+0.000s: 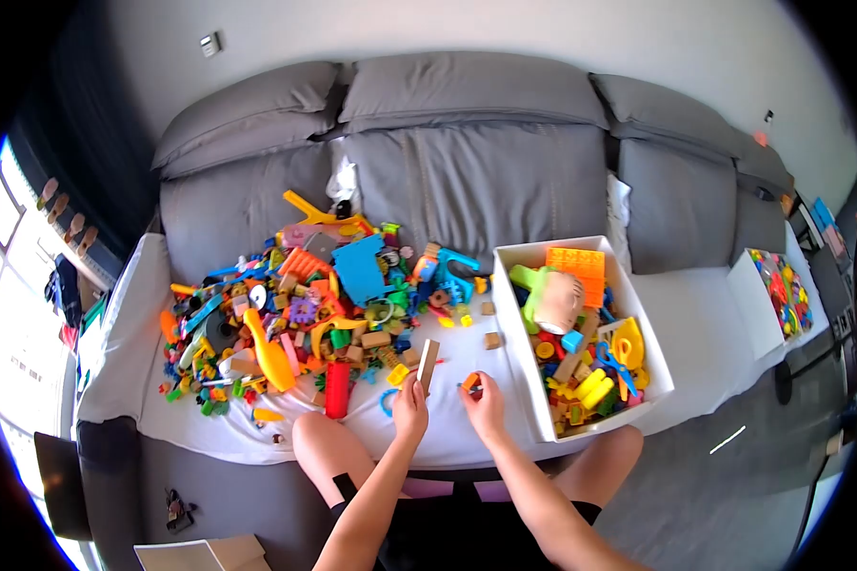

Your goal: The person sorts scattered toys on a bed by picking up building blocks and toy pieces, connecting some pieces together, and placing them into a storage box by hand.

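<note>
My left hand (410,411) is closed around the lower end of a long wooden block (428,364), which stands nearly upright. Between the fingers of my right hand (486,406) is a small orange toy piece (471,382), partly hidden by them. Both hands are above the white sheet, between a large heap of mixed toys (300,309) on the left and a white box (516,366) on the right. Near my left hand lie a blue ring (388,403), a yellow block (398,374) and a red cylinder (337,388).
The white box holds a doll-like toy (552,301), an orange brick plate (577,270) and blue scissors (616,367). Two small wooden cubes lie beside it, one (491,340) nearer me. Another toy-filled box (781,295) stands far right. A grey sofa back (486,181) rises behind.
</note>
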`<state>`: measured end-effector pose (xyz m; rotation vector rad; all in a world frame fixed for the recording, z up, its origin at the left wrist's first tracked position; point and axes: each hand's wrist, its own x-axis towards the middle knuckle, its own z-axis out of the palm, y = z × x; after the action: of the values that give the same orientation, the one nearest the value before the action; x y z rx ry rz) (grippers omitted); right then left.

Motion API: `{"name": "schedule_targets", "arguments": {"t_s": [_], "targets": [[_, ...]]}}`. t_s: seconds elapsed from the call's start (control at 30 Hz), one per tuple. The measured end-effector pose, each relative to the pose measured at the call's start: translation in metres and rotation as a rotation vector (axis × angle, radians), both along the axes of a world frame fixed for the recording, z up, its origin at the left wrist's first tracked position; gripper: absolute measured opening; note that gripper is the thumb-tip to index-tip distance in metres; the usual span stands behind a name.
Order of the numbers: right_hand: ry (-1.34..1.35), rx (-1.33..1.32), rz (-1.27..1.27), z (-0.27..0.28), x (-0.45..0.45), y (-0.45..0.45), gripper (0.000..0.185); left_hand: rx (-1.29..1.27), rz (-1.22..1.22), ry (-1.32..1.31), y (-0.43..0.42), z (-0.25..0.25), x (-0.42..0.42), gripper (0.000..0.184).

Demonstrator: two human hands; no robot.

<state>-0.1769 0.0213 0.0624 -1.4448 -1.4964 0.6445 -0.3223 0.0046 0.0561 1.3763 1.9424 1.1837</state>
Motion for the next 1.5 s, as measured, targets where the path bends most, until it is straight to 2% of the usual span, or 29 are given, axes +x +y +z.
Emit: {"name": "schedule_targets", "arguments": {"t_s": [0.03, 0.07, 0.1, 0.17, 0.27, 0.3, 0.4, 0.47, 0.57, 0.6, 0.63, 0.7, 0.73, 0.77, 0.83, 0.87, 0.93, 1.0, 1.1, 1.17, 1.23, 1.27, 1.4, 1.47, 1.5], "targets": [[0.027, 0.013, -0.016, 0.023, 0.001, -0.007, 0.036, -0.001, -0.031, -0.241, 0.004, 0.012, 0.012, 0.027], [0.112, 0.043, -0.026, 0.044, 0.004, -0.013, 0.036, 0.071, -0.102, -0.359, 0.014, 0.002, 0.022, 0.031], [0.195, 0.080, -0.035, 0.060, 0.009, -0.017, 0.036, 0.034, -0.138, -0.574, 0.020, 0.019, 0.040, 0.034], [0.353, 0.158, -0.090, 0.081, 0.026, -0.026, 0.036, 0.017, -0.271, -0.691, 0.028, 0.064, 0.076, 0.034], [0.711, 0.133, -0.246, 0.106, 0.062, -0.040, 0.039, 0.136, -0.497, -0.614, 0.037, 0.099, 0.133, 0.034], [0.722, 0.103, -0.344, 0.107, 0.076, -0.042, 0.051, 0.041, -0.602, -0.515, 0.041, 0.106, 0.146, 0.039], [0.810, 0.143, -0.511, 0.108, 0.098, -0.044, 0.067, 0.121, -0.758, -0.488, 0.044, 0.119, 0.183, 0.045], [0.919, 0.156, -0.528, 0.109, 0.102, -0.045, 0.073, 0.273, -0.715, -0.452, 0.044, 0.114, 0.185, 0.035], [0.512, 0.237, -0.503, 0.115, 0.082, -0.049, 0.070, 0.332, -0.532, -0.450, 0.037, 0.105, 0.160, 0.023], [0.473, 0.277, -0.418, 0.110, 0.074, -0.049, 0.070, 0.338, -0.446, -0.406, 0.033, 0.096, 0.148, 0.021], [0.469, 0.254, -0.333, 0.099, 0.065, -0.049, 0.064, 0.397, -0.398, -0.285, 0.030, 0.088, 0.132, 0.019], [0.294, 0.293, -0.124, 0.089, 0.045, -0.040, 0.052, 0.285, -0.302, -0.257, 0.024, 0.067, 0.101, 0.019], [0.276, 0.216, -0.052, 0.087, 0.032, -0.033, 0.042, 0.292, -0.257, -0.178, 0.026, 0.047, 0.083, 0.020], [0.241, 0.126, 0.009, 0.081, 0.022, -0.024, 0.044, 0.274, -0.226, -0.022, 0.026, 0.028, 0.065, 0.024], [-0.081, 0.142, -0.004, 0.054, 0.005, 0.003, 0.048, 0.300, -0.167, 0.135, 0.029, 0.013, 0.030, 0.027], [-0.139, 0.112, -0.029, 0.037, -0.001, 0.018, 0.053, 0.266, -0.134, 0.191, 0.032, 0.008, 0.015, 0.029], [-0.180, 0.057, -0.113, 0.002, -0.004, 0.054, 0.055, 0.207, -0.104, 0.235, 0.041, -0.003, -0.013, 0.031], [-0.248, -0.027, -0.201, -0.006, 0.001, 0.083, 0.059, 0.214, -0.099, 0.243, 0.052, 0.002, -0.032, 0.030], [-0.017, -0.189, -0.320, 0.002, 0.010, 0.108, 0.060, 0.216, -0.074, 0.227, 0.069, 0.006, -0.044, 0.028], [0.110, -0.182, -0.335, -0.002, 0.015, 0.116, 0.060, 0.195, -0.078, 0.198, 0.078, 0.004, -0.048, 0.028], [0.002, -0.125, -0.433, 0.000, 0.009, 0.128, 0.061, 0.232, -0.105, 0.198, 0.089, 0.001, -0.049, 0.027], [-0.068, -0.015, -0.526, -0.017, 0.004, 0.141, 0.059, 0.255, -0.117, 0.198, 0.096, -0.001, -0.049, 0.027], [-0.237, 0.032, -0.419, -0.030, 0.000, 0.187, 0.056, 0.288, -0.224, 0.156, 0.135, 0.001, -0.043, 0.030], [-0.261, -0.085, -0.365, -0.037, 0.002, 0.217, 0.055, 0.279, -0.291, 0.108, 0.166, 0.010, -0.037, 0.032], [-0.275, -0.146, -0.338, -0.043, 0.003, 0.230, 0.055, 0.329, -0.310, 0.228, 0.184, 0.013, -0.032, 0.036]]}}
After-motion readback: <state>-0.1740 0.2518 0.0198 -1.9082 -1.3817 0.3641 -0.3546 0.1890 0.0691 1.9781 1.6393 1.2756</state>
